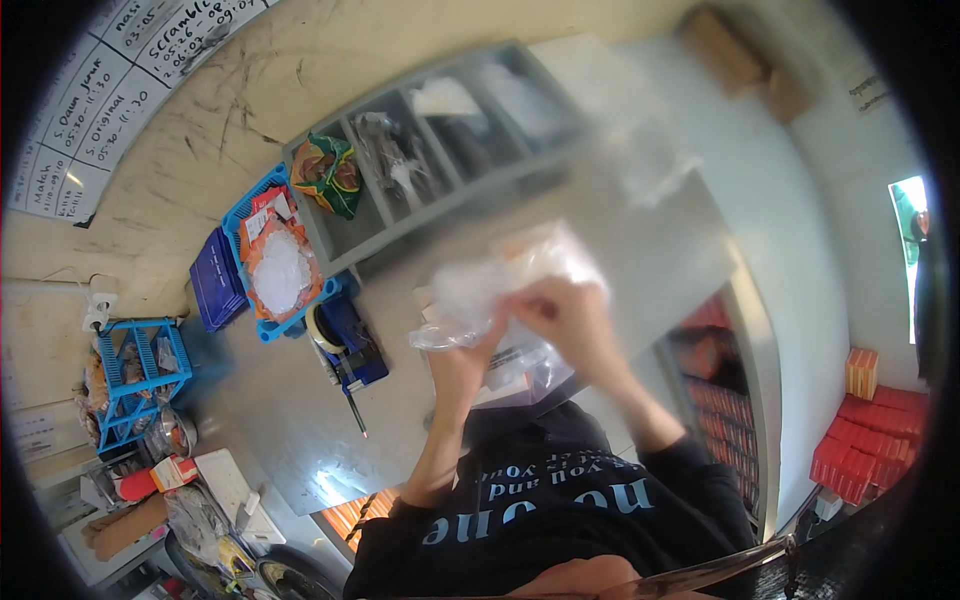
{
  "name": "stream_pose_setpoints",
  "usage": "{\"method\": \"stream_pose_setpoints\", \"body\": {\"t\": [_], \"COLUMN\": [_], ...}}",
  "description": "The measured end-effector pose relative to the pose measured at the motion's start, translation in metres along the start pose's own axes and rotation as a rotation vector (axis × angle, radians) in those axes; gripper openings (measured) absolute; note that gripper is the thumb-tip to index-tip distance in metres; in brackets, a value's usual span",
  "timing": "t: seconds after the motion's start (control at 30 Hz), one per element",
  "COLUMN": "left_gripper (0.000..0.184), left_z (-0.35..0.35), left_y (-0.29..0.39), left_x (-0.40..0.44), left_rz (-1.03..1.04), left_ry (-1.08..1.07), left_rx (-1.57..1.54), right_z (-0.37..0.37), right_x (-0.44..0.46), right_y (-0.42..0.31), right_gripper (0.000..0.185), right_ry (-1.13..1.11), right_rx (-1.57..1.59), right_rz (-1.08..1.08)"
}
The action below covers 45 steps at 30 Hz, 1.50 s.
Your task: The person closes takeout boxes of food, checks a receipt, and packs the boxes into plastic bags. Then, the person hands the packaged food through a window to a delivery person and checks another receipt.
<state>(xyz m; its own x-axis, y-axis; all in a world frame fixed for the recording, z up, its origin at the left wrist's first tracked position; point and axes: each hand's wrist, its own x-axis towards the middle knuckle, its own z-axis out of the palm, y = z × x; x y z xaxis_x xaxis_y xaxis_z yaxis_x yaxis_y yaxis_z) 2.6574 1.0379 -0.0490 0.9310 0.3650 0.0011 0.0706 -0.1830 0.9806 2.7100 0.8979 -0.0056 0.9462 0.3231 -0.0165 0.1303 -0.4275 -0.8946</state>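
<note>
Both my hands meet over the metal table, on a crumpled clear plastic bag (462,290). My left hand (474,345) is closed on the plastic, some of which puffs out beside the wrist. The fingers of my right hand (568,310) are bent in a pinch on the plastic close to the left fingertips. Beyond the right hand is a pale, plastic-wrapped bundle (550,255), blurred by motion. Under my forearms, near my body, a clear bag (545,370) shows white and orange shapes, partly hidden by the hands.
A grey divided tray (375,237) at the back holds plastic cutlery, bags and a green-orange packet. To its left stand a blue basket (330,290) with orange packets and a blue tape dispenser (362,360) with a pen alongside. Red boxes (868,440) are stacked at far right.
</note>
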Motion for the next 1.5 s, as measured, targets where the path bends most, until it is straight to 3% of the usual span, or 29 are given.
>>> {"method": "stream_pose_setpoints", "body": {"t": [0.07,0.17,0.23,0.3,0.37,0.43,0.5,0.63,0.67,0.73,0.77,0.83,0.9,0.97,1.0,1.03,1.1,1.13,1.23,1.3,1.43,1.5], "left_gripper": [0.020,0.018,0.021,0.018,0.017,0.015,0.015,0.025,0.025,0.038,0.038,0.036,0.033,0.032,0.032,0.040,0.048,0.036,0.020,0.049,0.067,0.051], "left_z": [-0.003,-0.008,-0.006,-0.010,-0.008,-0.007,-0.003,-0.002,-0.005,-0.010,-0.011,-0.008,-0.005,-0.007,-0.008,-0.009,-0.012,-0.011,-0.005,-0.008,-0.038,-0.067], "left_y": [-0.008,-0.007,0.010,0.021,0.020,0.012,0.011,0.002,0.008,0.026,0.018,-0.001,0.004,0.008,-0.001,-0.019,-0.024,-0.012,-0.015,-0.030,-0.039,-0.014], "left_x": [-0.001,0.000,0.004,0.009,0.008,0.005,0.005,0.004,0.002,-0.004,-0.003,0.001,-0.003,-0.003,0.000,0.003,0.000,0.002,0.006,0.006,0.026,0.031], "left_rz": [0.014,0.187,0.441,0.497,0.550,0.380,0.320,0.132,0.125,0.278,0.273,0.256,0.380,0.414,0.436,0.324,0.186,0.317,0.366,0.367,0.445,0.544], "left_ry": [-0.006,-0.078,0.014,-0.026,-0.060,-0.098,-0.058,-0.028,-0.030,-0.070,-0.068,0.027,0.086,0.022,0.019,-0.015,-0.049,0.016,0.089,0.090,-0.158,-0.210], "left_rx": [-0.011,0.256,0.307,0.392,0.474,0.398,0.312,0.168,0.175,0.666,0.667,0.667,0.664,0.588,0.591,0.355,0.133,0.317,0.453,0.534,0.384,0.472], "right_z": [-0.008,-0.018,-0.026,-0.038,-0.036,-0.031,-0.027,-0.015,-0.020,-0.045,-0.070,-0.119,-0.132,-0.117,-0.101,-0.080,-0.041,-0.024,-0.005,-0.008,-0.037,-0.052], "right_x": [0.008,0.021,0.025,0.026,0.019,0.015,0.016,0.024,0.026,0.016,0.004,-0.018,-0.022,-0.007,0.000,0.009,0.016,0.015,0.013,0.016,0.003,-0.006], "right_y": [0.001,0.004,0.007,0.008,0.007,0.004,0.000,0.020,0.021,0.005,-0.028,-0.045,-0.055,-0.068,-0.060,-0.040,-0.003,0.012,0.021,0.009,-0.011,-0.008], "right_gripper": [0.014,0.012,0.012,0.013,0.012,0.012,0.012,0.012,0.014,0.019,0.019,0.021,0.024,0.029,0.029,0.029,0.024,0.022,0.020,0.019,0.024,0.046], "right_ry": [-0.067,-0.249,-0.359,-0.582,-0.495,-0.391,-0.283,-0.260,-0.410,-0.617,-0.487,-0.350,-0.331,-0.311,-0.296,-0.277,-0.065,0.009,-0.136,-0.308,-0.273,-0.078], "right_rx": [-0.036,-0.096,-0.113,0.122,0.098,0.089,-0.048,-0.068,0.068,0.434,0.656,1.018,1.173,0.571,0.271,-0.033,-0.347,-0.447,-0.491,-0.627,-0.630,-0.365], "right_rz": [-0.043,-0.068,-0.044,0.270,0.235,0.196,-0.026,-0.184,0.005,0.459,0.483,0.207,-0.090,0.013,-0.143,-0.289,-0.524,-0.592,-0.489,-0.312,-0.326,-0.468]}}
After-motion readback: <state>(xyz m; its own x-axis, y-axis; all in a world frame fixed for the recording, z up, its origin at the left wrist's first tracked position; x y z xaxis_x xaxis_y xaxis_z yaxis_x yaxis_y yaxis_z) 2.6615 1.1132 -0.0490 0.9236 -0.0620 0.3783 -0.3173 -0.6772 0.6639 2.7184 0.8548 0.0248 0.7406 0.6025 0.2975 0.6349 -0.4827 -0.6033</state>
